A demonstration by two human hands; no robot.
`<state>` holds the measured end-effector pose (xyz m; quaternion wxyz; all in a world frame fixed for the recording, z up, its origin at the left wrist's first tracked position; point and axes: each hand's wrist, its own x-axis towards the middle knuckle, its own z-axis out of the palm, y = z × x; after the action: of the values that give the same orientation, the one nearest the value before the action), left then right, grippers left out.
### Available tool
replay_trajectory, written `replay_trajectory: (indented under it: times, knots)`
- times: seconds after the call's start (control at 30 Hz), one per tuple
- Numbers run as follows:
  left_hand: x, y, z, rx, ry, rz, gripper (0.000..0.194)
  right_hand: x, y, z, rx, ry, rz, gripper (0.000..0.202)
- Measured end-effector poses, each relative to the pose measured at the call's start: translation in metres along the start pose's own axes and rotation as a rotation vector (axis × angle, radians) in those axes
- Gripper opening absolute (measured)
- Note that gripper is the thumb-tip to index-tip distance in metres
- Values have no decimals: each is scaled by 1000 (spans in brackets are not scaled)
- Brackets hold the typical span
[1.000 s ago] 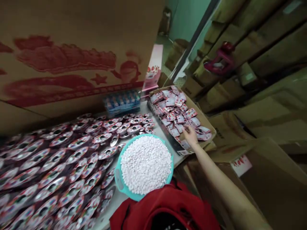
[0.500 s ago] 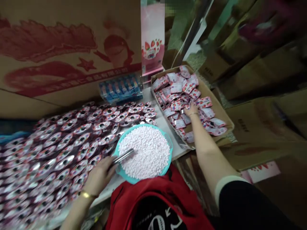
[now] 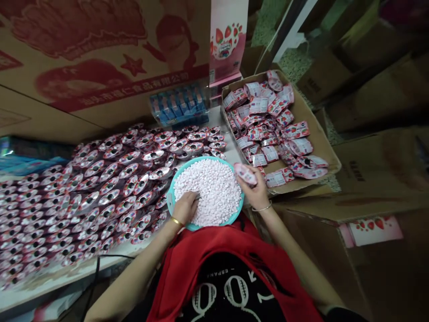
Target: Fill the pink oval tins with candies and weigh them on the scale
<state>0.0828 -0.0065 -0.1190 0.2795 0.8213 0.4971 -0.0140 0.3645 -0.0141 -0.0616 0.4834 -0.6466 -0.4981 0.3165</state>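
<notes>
While her right hand (image 3: 256,192) pinched a small packet (image 3: 246,173) by its edge over the bowl (image 3: 171,199) — light, crinkly stuff, I judged — her left hand (image 3: 185,208) closed on something among the candies (image 3: 211,190).

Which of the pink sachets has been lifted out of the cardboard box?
The sachet held in the right hand over the bowl's rim; the others lie loose in the box.

table (image 3: 231,154) | on it: foil packets (image 3: 100,188); teal basin (image 3: 171,203); carton (image 3: 318,134)
</notes>
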Motion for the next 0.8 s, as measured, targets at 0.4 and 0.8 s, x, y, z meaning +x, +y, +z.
replay_trajectory:
  times: [0.4,0.8]
  knots:
    - [8,10,0,-105,8,-46,24,-25,-12,5,627,36,551,37]
    - [-23,2,-37,-321,96,74,31,-30,3,-13,562,-108,444,54]
